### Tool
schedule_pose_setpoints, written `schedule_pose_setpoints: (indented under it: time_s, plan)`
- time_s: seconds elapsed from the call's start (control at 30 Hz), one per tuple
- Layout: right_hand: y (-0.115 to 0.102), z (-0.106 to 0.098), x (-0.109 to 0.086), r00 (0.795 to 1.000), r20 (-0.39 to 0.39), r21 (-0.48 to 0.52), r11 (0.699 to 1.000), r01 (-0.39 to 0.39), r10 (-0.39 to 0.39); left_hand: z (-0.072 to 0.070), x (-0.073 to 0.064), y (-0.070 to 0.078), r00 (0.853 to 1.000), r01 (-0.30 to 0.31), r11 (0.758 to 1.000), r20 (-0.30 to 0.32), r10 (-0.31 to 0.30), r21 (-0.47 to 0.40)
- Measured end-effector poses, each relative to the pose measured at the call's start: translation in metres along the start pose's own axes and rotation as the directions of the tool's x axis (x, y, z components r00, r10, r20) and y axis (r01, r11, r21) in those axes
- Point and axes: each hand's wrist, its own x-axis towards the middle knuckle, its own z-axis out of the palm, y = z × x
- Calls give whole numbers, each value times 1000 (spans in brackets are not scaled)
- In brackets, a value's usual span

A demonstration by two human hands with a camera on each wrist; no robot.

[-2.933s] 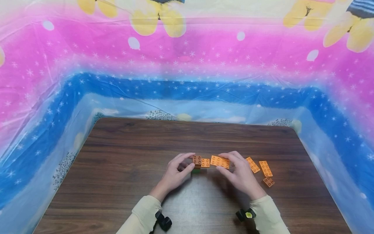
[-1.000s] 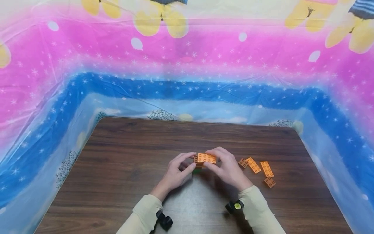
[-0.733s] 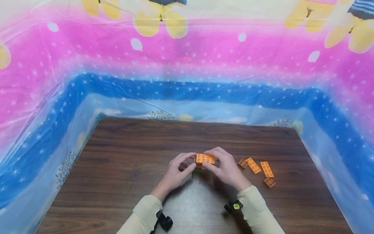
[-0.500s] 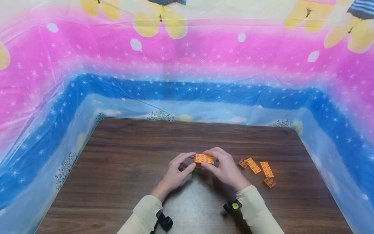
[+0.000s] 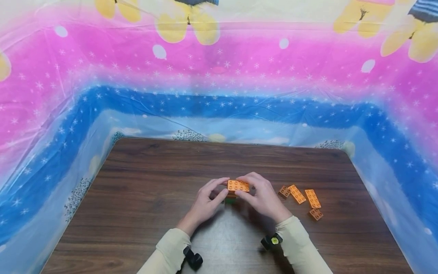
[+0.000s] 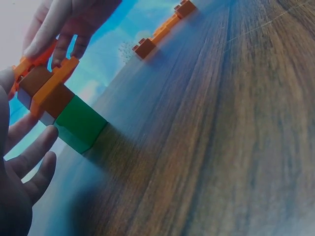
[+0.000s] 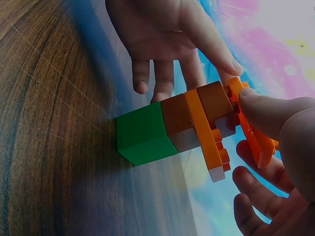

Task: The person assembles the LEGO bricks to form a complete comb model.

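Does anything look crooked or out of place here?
Slightly: the top orange brick, pinched by the right hand, seems tilted and not fully pressed down, as a gap shows between it and the upper brown brick. Nothing looks spilled or damaged.

The left hand (image 5: pixel 205 199) and right hand (image 5: pixel 263 193) close off both sides of the stack (image 7: pixel 178 117), and the orange plate (image 5: pixel 238 185) covers it from above. A hand could pass from the near side, between the wrists. Rightward, four bricks (image 5: pixel 296 194) obstruct; leftward, the table (image 5: pixel 137 182) offers wide room.
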Motion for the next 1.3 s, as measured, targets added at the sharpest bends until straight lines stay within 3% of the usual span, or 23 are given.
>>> schedule_pose_setpoints:
  time_s: [0.57, 1.3]
  plan:
    - [0, 1, 0, 1000, 14, -23, 1000, -9, 9, 1, 3, 0, 999, -43, 999, -4, 43, -24]
    - [-1, 1, 0, 999, 27, -7, 1000, -27, 27, 1, 3, 1, 999, -43, 999, -9, 43, -9]
